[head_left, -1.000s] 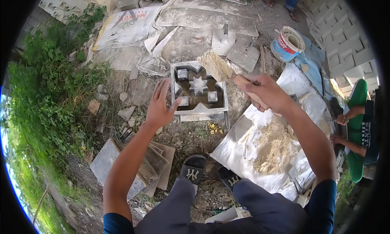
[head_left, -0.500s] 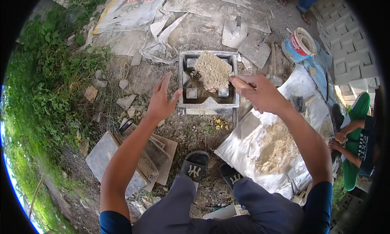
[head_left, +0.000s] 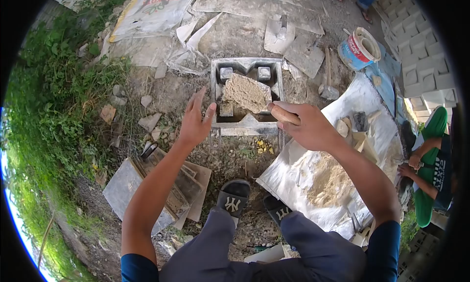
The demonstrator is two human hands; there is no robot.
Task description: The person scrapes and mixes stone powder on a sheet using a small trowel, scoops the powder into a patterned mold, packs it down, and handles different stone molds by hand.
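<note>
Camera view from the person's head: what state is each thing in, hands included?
Left hand: open, beside the mold, holding nothing
Right hand: closed around the trowel's handle
Trowel: loaded, over the mold
Sandy mix: heaped on the trowel
Mold: open on top, partly hidden
Bucket: lidless
Mallet: lying down, not held
Boards: stacked unevenly

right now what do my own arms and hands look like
The left hand and right hand are bare, without gloves or a watch in view. The left sleeve and right sleeve are short, dark blue and plain where they show.
</note>
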